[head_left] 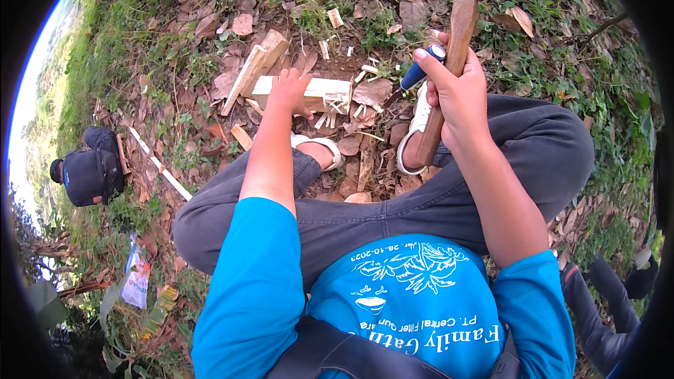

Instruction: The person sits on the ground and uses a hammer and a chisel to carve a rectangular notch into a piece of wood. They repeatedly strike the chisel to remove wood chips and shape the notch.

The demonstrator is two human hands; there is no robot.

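A pale wooden block (328,88) lies on the leaf-covered ground in front of my feet, with split slivers at its right end. My left hand (288,91) grips its middle from above, fingers over the far edge and thumb on the near side. Raised at the right, my right hand (456,91) is closed round the wooden handle of a claw hammer (463,21), whose head points away from me. Between thumb and fingers the same hand also holds a blue-handled chisel (421,70). Its dark blade slants down to the left, apart from the block.
Two wood pieces (256,67) lean together beyond my left hand. Wood chips (368,70) are scattered near the block. My shoes (419,116) are close by. Farther left are a pale strip (160,163), a black bag (91,167) and a plastic bag (136,277). Another person's legs (597,312) show at lower right.
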